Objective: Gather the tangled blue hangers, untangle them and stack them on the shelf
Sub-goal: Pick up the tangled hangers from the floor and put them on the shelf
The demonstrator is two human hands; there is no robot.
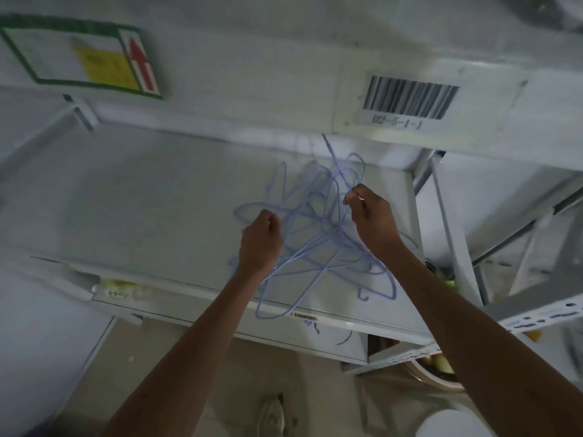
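White shelf (142, 197): tangled hangers (318, 234) at front-rt edge, L hand (260, 236) + R hand (370, 216) gripping.

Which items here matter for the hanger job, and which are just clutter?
Job:
- blue hangers, still tangled
- shelf they lie on
- left hand and right hand, both gripping wires

Just around:
- barcode label
- green-framed sign
- shoe on the floor

Left grip (260, 238) on hangers (318, 234) hidden.
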